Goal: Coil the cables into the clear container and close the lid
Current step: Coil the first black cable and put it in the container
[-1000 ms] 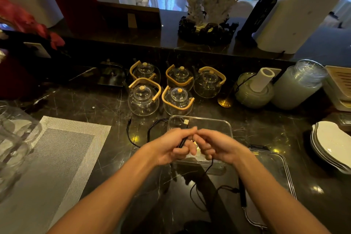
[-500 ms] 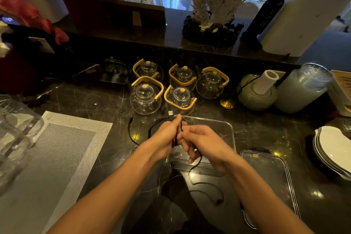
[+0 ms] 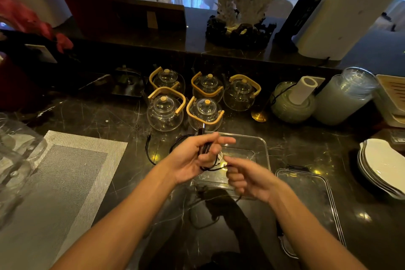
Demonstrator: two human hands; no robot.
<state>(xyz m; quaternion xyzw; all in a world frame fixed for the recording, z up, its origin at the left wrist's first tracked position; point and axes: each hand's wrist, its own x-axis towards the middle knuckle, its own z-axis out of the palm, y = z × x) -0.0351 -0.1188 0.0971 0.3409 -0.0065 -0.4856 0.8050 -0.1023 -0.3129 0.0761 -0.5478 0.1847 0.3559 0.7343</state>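
Observation:
My left hand grips a bundle of thin black cable loops between thumb and fingers, its plug end sticking up past the fingers. My right hand pinches the loose run of the same cable just below and to the right. Both hands hover over the near left part of the clear container, which stands open on the dark counter. Its clear lid lies flat to the right. A second black cable lies on the counter to the left of the container. More cable trails on the counter under my wrists.
Several glass teapots with wooden handles stand right behind the container. A grey placemat lies at the left, glassware at the far left. White plates are stacked at the right, a frosted jar at the back right.
My hands have drawn apart: the left one now holds a thicker bundle of loops and the right one has moved down and right along the cable. The trailing cable on the counter is shorter.

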